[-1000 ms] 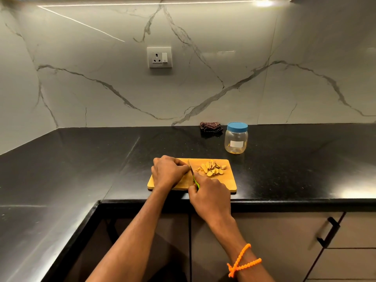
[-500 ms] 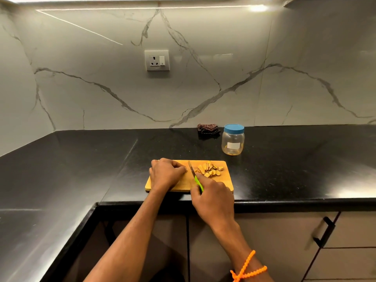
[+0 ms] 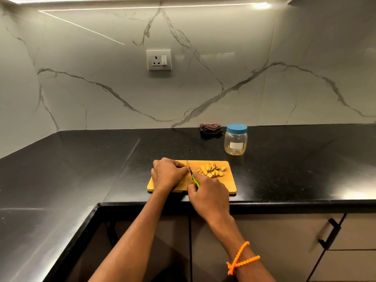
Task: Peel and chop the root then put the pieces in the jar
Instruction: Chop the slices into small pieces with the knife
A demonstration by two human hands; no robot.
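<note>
Now, chopping on a black stone countertop (image 3: 81, 169) under a veined marble backsplash (image 3: 223, 58).
Left hand (image 3: 167, 174) curls over the hidden root on the wooden cutting board (image 3: 228, 183); right hand (image 3: 207, 190) grips a green-handled knife (image 3: 192, 175); cut pieces (image 3: 211, 169) lie right, the lidded jar (image 3: 236, 142) farther back.

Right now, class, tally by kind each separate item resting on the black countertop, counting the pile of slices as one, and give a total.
Wooden chopping board: 1
Pile of root slices: 1
Blue-lidded jar: 1
Folded dark cloth: 1
Total: 4
</note>
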